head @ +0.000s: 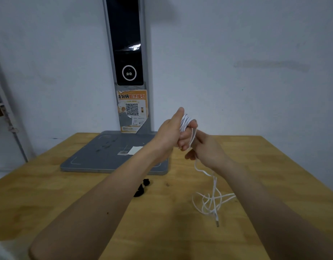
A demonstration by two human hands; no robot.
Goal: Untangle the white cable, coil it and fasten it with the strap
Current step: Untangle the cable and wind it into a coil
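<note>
My left hand (169, 134) is raised above the table with several turns of the white cable (214, 199) wound around its fingers, thumb up. Just to its right, my right hand (207, 151) pinches the strand that runs off the coil. From there the cable hangs down to a loose tangle on the wooden table (68, 194), ending in a plug near the front. A black strap (142, 187) lies crumpled on the table below my left forearm, touched by neither hand.
A grey flat base (98, 156) with an upright dark-screened post and an orange QR sticker (132, 109) stands at the back of the table against the white wall. A shelf frame is at the far left.
</note>
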